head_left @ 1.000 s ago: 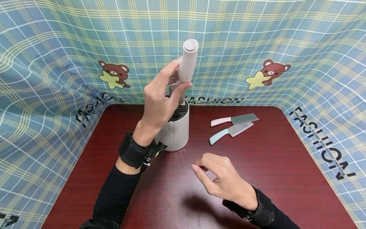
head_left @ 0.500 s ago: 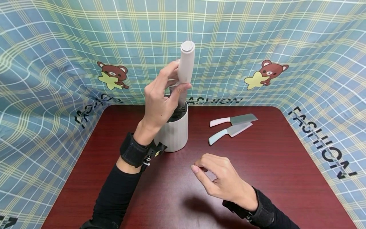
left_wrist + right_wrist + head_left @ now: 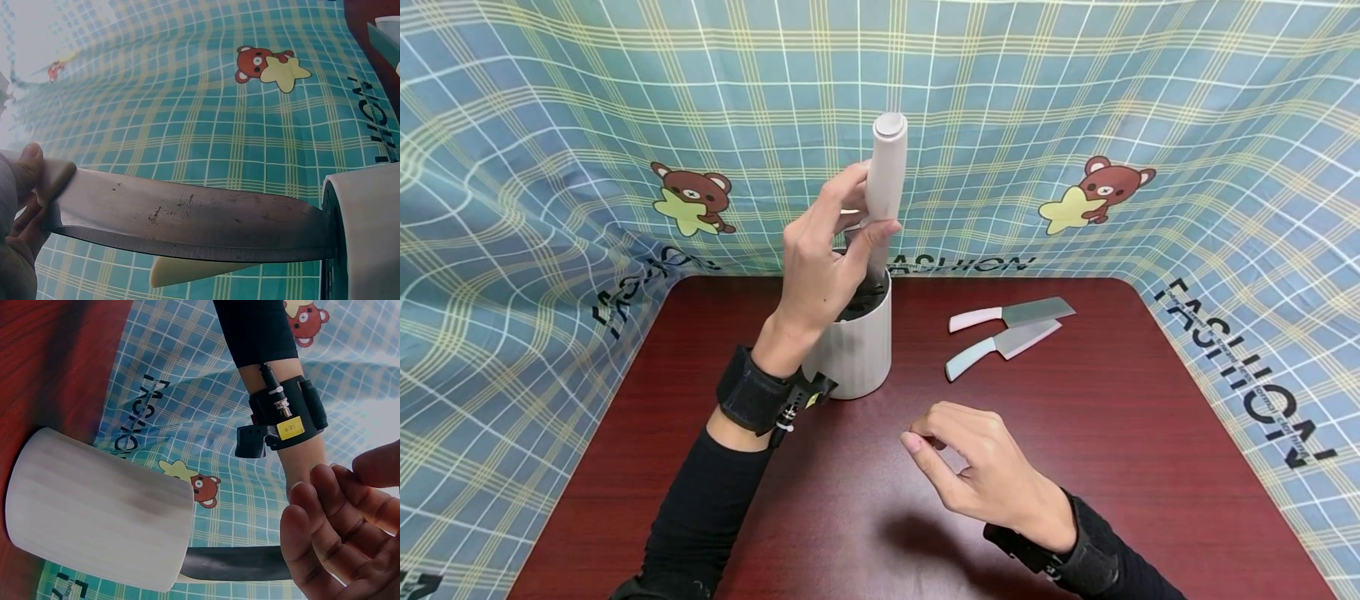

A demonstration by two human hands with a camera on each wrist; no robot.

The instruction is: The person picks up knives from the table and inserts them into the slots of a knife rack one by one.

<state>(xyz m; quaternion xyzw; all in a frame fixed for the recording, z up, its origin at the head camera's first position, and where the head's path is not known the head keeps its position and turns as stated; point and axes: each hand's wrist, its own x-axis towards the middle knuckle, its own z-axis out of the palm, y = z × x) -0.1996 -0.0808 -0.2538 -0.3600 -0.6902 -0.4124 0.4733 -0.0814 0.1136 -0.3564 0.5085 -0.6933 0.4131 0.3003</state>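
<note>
My left hand [image 3: 820, 258] grips the white handle [image 3: 887, 171] of a kitchen knife, holding it upright over a white ribbed knife block [image 3: 853, 354]. In the left wrist view the broad, dark-spotted blade [image 3: 187, 215] runs from the hand to the block's mouth, its tip end just inside the rim. Behind the blade a cream-coloured handle [image 3: 187, 270] shows, partly covered. The black slotted filling [image 3: 861, 304] of the block is visible below the hand. My right hand [image 3: 981, 458] hovers above the table in front of the block, fingers loosely curled around nothing.
Right of the block, a cleaver with a pinkish-white handle [image 3: 976, 319] and a knife with a pale blue handle [image 3: 970, 358] lie on the dark red table [image 3: 1120, 433], blades overlapping. Plaid cloth [image 3: 985, 100] surrounds the table's back and sides.
The knife in my left hand has sunk slightly toward the block and become a little more upright. My right hand has stayed put. The head view has shifted a little.
</note>
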